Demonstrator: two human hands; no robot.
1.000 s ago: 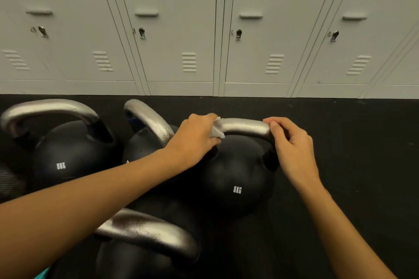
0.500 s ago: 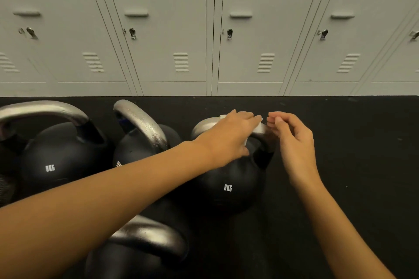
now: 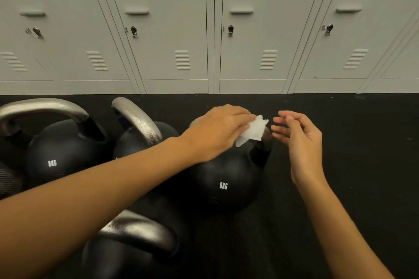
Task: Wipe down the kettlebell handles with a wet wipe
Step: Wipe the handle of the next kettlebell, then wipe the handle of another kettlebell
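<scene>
My left hand (image 3: 217,130) holds a white wet wipe (image 3: 252,130) against the right end of the silver handle of a black 8KG kettlebell (image 3: 223,179). Hand and wipe hide most of that handle; only its right bend (image 3: 266,140) shows. My right hand (image 3: 299,142) hovers just right of the handle, fingers loosely curled, touching nothing. Further black kettlebells with silver handles stand to the left (image 3: 54,152), behind my left forearm (image 3: 140,129) and at the bottom (image 3: 136,240).
A row of pale grey lockers (image 3: 204,29) closes off the far side. The floor is black rubber matting (image 3: 351,165), bare to the right of the kettlebells. A dark mesh object (image 3: 6,179) shows at the left edge.
My left hand slid the wipe along the handle from its left end to its right end. My right hand let go of the handle's right end and drew back to the right.
</scene>
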